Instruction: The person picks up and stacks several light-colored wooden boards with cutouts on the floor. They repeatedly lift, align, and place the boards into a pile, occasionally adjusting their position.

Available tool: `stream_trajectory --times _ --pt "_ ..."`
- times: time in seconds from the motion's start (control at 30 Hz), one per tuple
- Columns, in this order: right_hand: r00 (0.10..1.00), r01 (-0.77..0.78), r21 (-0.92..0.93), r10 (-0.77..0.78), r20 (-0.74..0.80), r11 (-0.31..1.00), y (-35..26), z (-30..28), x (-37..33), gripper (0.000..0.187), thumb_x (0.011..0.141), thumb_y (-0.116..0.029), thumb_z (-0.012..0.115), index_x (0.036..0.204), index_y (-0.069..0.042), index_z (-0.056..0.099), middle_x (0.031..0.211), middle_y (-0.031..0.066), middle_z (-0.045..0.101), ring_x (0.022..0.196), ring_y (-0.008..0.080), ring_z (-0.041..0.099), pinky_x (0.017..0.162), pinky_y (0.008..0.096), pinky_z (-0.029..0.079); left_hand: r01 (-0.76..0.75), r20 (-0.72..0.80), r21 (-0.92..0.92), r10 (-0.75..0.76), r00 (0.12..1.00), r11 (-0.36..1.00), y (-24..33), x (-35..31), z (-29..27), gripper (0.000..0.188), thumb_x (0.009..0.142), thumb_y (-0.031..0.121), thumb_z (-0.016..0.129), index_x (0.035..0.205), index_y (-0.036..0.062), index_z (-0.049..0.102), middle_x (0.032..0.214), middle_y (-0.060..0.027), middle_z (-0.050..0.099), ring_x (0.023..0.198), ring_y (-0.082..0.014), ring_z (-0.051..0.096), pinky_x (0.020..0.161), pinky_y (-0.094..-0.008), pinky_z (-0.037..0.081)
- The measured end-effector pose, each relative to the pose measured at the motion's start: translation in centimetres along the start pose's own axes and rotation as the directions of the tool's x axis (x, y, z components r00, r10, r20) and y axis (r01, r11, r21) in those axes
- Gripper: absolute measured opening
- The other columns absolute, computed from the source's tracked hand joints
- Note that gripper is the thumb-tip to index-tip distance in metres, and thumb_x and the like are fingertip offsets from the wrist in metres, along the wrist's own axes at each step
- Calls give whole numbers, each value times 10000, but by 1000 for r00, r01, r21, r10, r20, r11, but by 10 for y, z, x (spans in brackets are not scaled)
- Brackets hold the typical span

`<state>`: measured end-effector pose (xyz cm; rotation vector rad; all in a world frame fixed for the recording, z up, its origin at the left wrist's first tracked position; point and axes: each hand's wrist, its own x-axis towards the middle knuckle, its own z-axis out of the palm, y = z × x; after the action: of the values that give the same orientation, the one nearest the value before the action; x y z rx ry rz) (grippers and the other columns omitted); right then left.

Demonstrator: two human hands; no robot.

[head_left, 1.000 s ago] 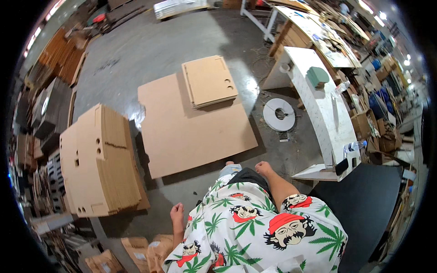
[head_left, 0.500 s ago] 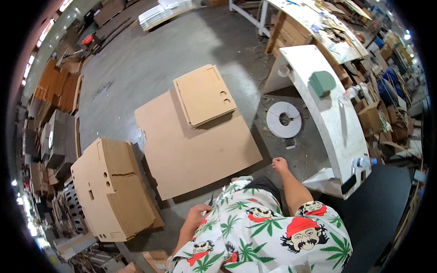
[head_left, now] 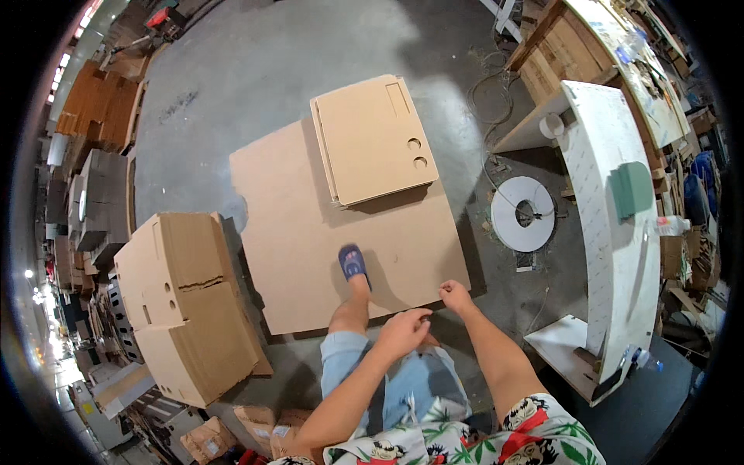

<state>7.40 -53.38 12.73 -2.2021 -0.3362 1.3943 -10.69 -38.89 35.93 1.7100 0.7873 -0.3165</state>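
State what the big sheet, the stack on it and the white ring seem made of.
Big sheet: probably cardboard; matt brown, ragged left edge.
Stack: likely cardboard; dull tan, neat cut-outs, layered edges.
White ring: possibly plastic; smooth-looking, but its plain face leaves this open.

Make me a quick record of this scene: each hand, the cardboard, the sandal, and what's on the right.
Left hand: near the blue shorts; grip unclear
Right hand: fingers curled, near the sheet's front edge
Sandal: blue, worn, over the sheet
Small stack: cardboard, on the sheet
Big stack: cardboard, left of the sheet
Right side: white roll; white bench bearing a green pile
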Motion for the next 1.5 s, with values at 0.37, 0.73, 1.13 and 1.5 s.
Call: stream_trajectory --times 0.37,0.73,1.13,1.5 --pt "967 160 -676 -252 -39 719 -125 43 275 816 943 -420 665 1624 -178 286 1702 167 224 1534 449 254 1201 600 329 -50 310 242 -28 950 969 -134 209 11 411 945 249 640 1312 68 602 1167 -234 691 1147 -425 626 1004 -550 452" --pt "921 -37 -762 -274 -278 647 -173 63 400 865 969 -416 579 1671 -182 131 1735 147 106 1606 322 83 1268 571 164 22 271 155 -64 960 988 -155 281 -30 488 968 302 587 1412 103 548 1253 -170 695 1226 -358 623 1028 -501 471" --pt "860 22 -795 -417 -295 607 -159 57 404 890 911 -361 650 1661 -197 198 1712 107 216 1574 368 178 1269 553 168 -89 191 116 66 979 989 -137 295 -15 418 910 276 627 1220 -6 628 1200 -166 687 1180 -342 626 1001 -483 485" --pt "852 236 746 236 -467 623 -140 40 469 565 980 -131 675 1453 14 403 1190 111 612 1005 212 645 865 363 574 24 117 -38 -19 993 999 -133 313 -33 363 932 209 584 1175 -61 599 1163 -242 664 1121 -398 639 974 -504 498"
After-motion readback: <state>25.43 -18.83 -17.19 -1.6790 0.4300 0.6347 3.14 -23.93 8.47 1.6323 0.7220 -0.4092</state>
